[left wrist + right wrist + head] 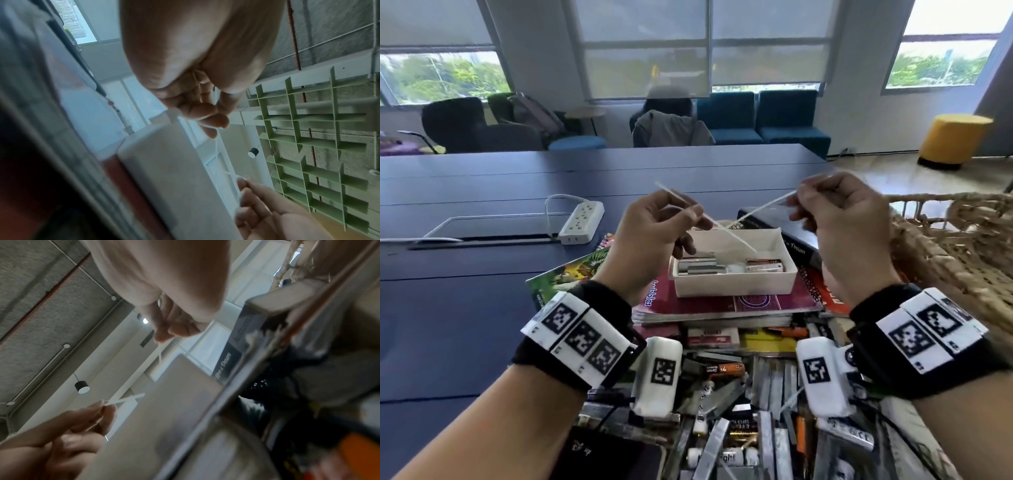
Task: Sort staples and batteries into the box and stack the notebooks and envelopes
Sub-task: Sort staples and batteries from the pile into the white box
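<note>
Both hands are raised above the white box (734,274). The left hand (654,236) pinches one thin white strip (709,219) and the right hand (839,222) pinches a second thin white strip (763,207); the two strips cross between the hands. Staple bars (697,266) and batteries (763,265) lie inside the box, under the hands. The box stands on a pink notebook (726,303), on top of a stack. More staples and batteries (739,428) lie below the wrists on the tabletop (465,308).

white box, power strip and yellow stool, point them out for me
white box (732,286): head view, on its near outer wall.
power strip (582,219): head view, on its socket face.
yellow stool (952,137): head view, on its curved side.
</note>
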The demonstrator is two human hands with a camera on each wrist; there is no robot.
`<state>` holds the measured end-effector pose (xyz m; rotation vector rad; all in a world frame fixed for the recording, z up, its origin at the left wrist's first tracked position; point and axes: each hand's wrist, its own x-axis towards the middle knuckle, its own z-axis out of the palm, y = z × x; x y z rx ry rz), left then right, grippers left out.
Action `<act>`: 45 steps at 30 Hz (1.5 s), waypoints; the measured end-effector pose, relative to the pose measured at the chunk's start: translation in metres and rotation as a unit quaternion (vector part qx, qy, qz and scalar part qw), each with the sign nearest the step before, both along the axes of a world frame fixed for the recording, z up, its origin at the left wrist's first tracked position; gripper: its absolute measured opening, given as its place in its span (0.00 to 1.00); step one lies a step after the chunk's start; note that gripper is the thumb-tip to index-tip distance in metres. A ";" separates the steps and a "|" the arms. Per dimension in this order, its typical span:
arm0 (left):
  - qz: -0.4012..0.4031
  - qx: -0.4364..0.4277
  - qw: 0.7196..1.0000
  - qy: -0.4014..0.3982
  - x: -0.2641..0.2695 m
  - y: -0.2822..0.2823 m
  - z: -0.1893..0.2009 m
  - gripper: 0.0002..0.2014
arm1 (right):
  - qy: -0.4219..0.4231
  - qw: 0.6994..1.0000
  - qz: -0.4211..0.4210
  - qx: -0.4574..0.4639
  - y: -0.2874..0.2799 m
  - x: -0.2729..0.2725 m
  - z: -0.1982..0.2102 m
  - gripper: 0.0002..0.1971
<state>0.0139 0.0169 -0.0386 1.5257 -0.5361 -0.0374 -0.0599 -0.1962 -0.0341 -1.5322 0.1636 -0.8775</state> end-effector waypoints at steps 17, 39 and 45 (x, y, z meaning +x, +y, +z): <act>-0.038 0.014 0.998 0.044 0.004 0.009 -0.007 0.02 | 0.006 0.996 0.061 0.066 0.006 0.008 -0.010 0.11; -0.017 0.087 0.996 0.008 -0.002 0.007 -0.003 0.03 | 0.153 0.956 -0.032 -0.248 -0.001 0.018 -0.024 0.10; -0.013 0.081 0.997 0.002 -0.003 0.007 -0.003 0.03 | 0.124 0.962 -0.051 -0.238 -0.002 0.016 -0.022 0.09</act>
